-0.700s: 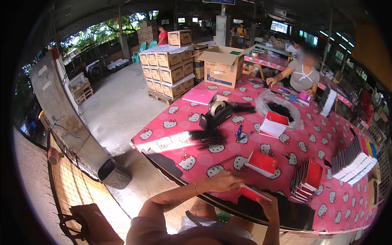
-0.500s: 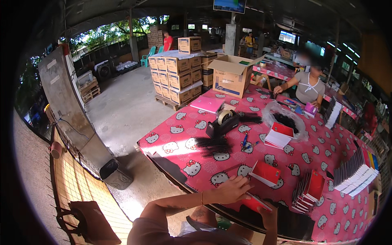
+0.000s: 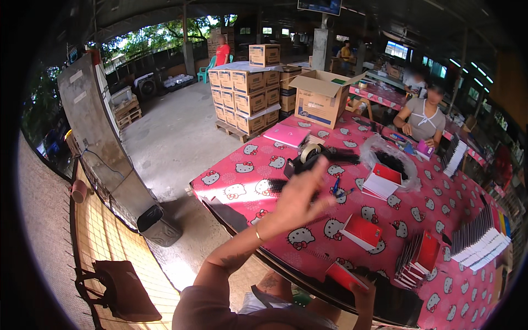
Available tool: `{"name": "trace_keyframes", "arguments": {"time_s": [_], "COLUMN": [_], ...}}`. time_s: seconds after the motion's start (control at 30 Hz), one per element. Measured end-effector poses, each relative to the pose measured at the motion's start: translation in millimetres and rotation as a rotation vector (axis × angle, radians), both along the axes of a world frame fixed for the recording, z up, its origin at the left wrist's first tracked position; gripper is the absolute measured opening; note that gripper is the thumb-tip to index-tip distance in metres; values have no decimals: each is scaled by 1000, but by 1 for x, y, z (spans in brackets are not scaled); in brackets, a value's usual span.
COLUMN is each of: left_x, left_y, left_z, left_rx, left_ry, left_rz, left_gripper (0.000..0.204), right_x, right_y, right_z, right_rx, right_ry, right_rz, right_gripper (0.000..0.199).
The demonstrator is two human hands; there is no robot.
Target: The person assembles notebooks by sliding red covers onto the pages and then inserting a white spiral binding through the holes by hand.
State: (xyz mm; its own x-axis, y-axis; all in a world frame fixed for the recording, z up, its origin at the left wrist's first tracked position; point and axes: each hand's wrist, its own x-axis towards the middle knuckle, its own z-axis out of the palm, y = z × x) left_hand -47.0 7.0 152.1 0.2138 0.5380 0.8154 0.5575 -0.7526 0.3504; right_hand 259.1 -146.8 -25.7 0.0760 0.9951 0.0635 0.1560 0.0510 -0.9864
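My left hand [image 3: 300, 198] is raised over the table with its fingers stretched out, and it holds nothing. Behind it lie a bundle of black spiral binding coils [image 3: 274, 187] and a tape dispenser [image 3: 308, 154], both partly hidden. By the table's near edge, my right hand [image 3: 364, 296] grips a small red notebook [image 3: 345, 276]. A thin black coil [image 3: 314, 254] reaches out from the notebook's left side. Just beyond rests a stack of red-covered notebooks [image 3: 363, 232]. A blue-handled tool [image 3: 336, 186] lies farther back.
Red spiral notebooks [image 3: 423, 253] stand at right, near a long row of bound notebooks [image 3: 481, 239]. A plastic bag [image 3: 410, 181] holds black coils. A carton [image 3: 316, 102] and a pink notebook [image 3: 286, 135] sit at the back. Across the table a co-worker [image 3: 426, 118] handles a purple item.
My left hand has left the red notebook and moved up and away over the table, its fingers now stretched out. My right hand keeps hold of the notebook. The view has shifted slightly.
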Motion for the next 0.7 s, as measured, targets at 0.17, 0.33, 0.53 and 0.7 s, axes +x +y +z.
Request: {"name": "trace_keyframes", "arguments": {"time_s": [0.17,0.33,0.53,0.7], "left_x": [-125,-152,-39,56], "left_y": [24,80,139,7], "left_z": [150,173,90,-64], "left_rx": [417,58,-162,-375], "left_ry": [-403,206,538,644], "left_rz": [823,567,328,-466], "left_gripper": [88,63,53,56], "right_x": [-2,-2,-5,0], "right_y": [-8,-4,-3,0], "right_z": [-4,-7,-4,12], "right_rx": [-36,-4,-74,51], "right_ry": [-10,9,-41,8], "right_rz": [-9,0,38,-23], "right_gripper": [35,31,35,31]}}
